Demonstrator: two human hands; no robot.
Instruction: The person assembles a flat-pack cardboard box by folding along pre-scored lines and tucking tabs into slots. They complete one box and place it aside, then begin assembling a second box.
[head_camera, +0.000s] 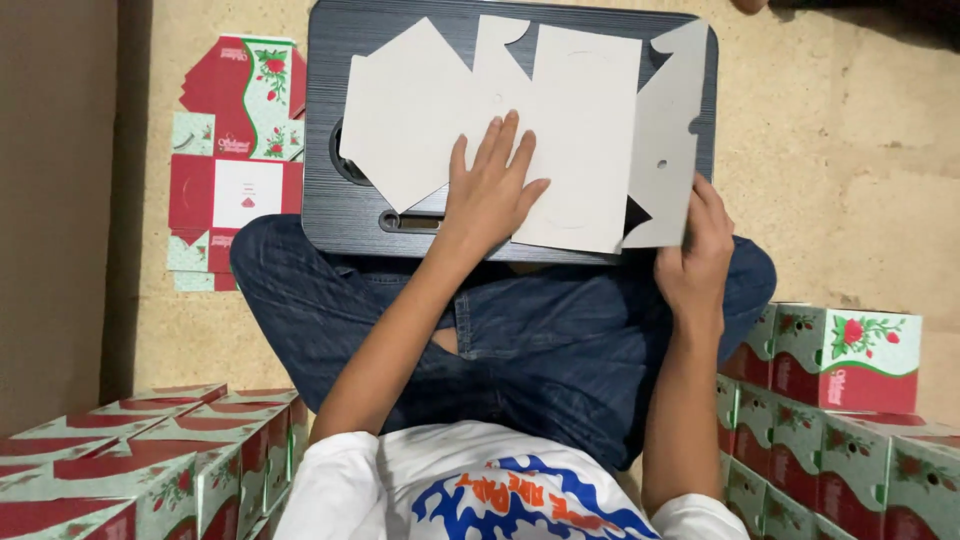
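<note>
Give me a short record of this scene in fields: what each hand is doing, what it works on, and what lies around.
Setting: person seated cross-legged on a tan floor, dark lap tray across the knees
Workpiece: flat unfolded cardboard blank, plain side up, on the tray
Left hand: pressed flat on the blank, fingers spread
Right hand: pinching the blank's right flap, lifted at an angle
Floor, upper left: stack of printed flat blanks, red and green with roses
Both lower sides: folded boxes in the same print, stacked

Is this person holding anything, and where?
The right hand grips the flat cardboard box blank by its right-hand flap; the left hand presses flat on it.
</note>
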